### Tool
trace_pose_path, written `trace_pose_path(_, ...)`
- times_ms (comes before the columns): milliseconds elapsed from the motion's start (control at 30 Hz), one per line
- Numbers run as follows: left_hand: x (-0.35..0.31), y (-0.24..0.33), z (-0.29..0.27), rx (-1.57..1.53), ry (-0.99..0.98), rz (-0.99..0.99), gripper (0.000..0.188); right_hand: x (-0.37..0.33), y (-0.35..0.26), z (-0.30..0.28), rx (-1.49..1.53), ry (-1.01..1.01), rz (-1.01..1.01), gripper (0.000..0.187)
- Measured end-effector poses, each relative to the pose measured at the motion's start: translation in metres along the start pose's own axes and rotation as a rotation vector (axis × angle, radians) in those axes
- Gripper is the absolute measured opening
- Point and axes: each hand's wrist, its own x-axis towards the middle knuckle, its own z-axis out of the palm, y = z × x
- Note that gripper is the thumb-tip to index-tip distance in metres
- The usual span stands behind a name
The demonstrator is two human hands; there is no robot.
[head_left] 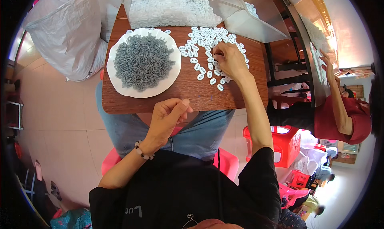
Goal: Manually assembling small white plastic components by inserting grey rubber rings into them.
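My right hand (231,60) reaches into a loose spread of small white oval pieces (206,38), each with two dark holes, on the brown wooden table (192,99). Its fingers are pinched down at the pieces, and what lies between the fingertips is hidden. My left hand (167,116), with a beaded bracelet at the wrist, hovers by the table's near edge. Its fingers are curled, the thumb pressed against them; anything inside is too small to make out. To its upper left stands a white scalloped plate (113,71) heaped with small grey stick-like parts (144,61).
Behind the pieces, a clear plastic bin (176,9) holds many more white ones. A large white sack (66,33) stands at left. On the right are a dark table (316,69) with a person in red (340,121) working at it, and a red stool (286,147).
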Motion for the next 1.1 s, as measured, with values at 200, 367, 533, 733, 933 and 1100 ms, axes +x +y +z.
trace_pose_path(200, 0.000, -0.001, -0.003, 0.035, 0.012, 0.010, 0.027, 0.002, -0.006, -0.002, 0.106, -0.063, 0.104, 0.014)
trace_pose_path(367, 0.000, 0.002, -0.002, 0.142, 0.043, 0.084, 0.023, -0.003, -0.007, -0.004, 0.071, -0.028, 0.085, 0.014)
trace_pose_path(533, 0.001, 0.016, -0.005, 0.378, 0.198, 0.308, 0.010, -0.007, -0.007, 0.002, 0.183, 0.017, 0.111, 0.013)
trace_pose_path(733, 0.013, 0.066, -0.027, 1.138, 0.527, 0.714, 0.015, -0.016, -0.004, -0.003, 0.164, 0.211, 0.006, 0.011)
trace_pose_path(933, 0.015, 0.077, -0.040, 1.564, 0.435, 0.638, 0.019, -0.046, -0.021, -0.015, 0.355, 0.246, 0.124, 0.010)
trace_pose_path(1100, 0.025, 0.074, -0.045, 1.625, 0.414, 0.602, 0.014, -0.064, -0.038, -0.018, 0.411, 0.305, 0.124, 0.014)
